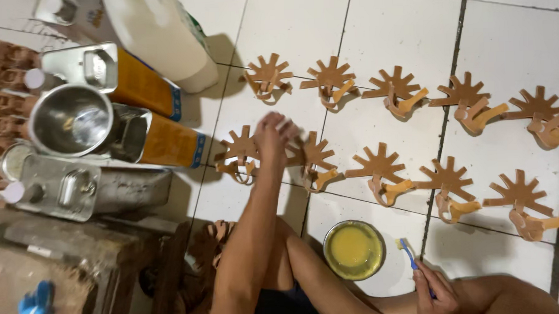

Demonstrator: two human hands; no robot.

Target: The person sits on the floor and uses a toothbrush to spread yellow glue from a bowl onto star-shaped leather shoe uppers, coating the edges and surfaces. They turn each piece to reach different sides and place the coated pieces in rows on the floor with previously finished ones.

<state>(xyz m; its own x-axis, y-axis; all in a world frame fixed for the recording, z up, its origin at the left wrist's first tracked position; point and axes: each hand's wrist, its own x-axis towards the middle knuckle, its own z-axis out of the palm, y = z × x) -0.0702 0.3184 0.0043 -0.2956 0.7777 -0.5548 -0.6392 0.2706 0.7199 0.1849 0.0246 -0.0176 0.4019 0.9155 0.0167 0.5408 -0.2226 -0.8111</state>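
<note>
While your left hand (272, 131) reaches out over the tile floor (399, 23), fingers spread and loose above the gap in the near row of star-cut pieces, it appears to grip nothing; whether the fingertips touch a piece below is hidden. Your right hand (436, 291) is closed around a blue-handled brush (412, 257), bristles up, held just beside the bowl (354, 250) of yellow glue. The step in hand looks like laying out and gluing: the next move likely calls for loading the brush and steadying a piece (flat, thin, probably leather) while coating it. Two rows of tan pieces (379, 166) lie apart, each a toothed fan with a curled strap of paler tan at its base. To the left stand dented orange-sided tins (161, 142), a shiny steel cup (74, 121) and a white jug (164, 37).
</note>
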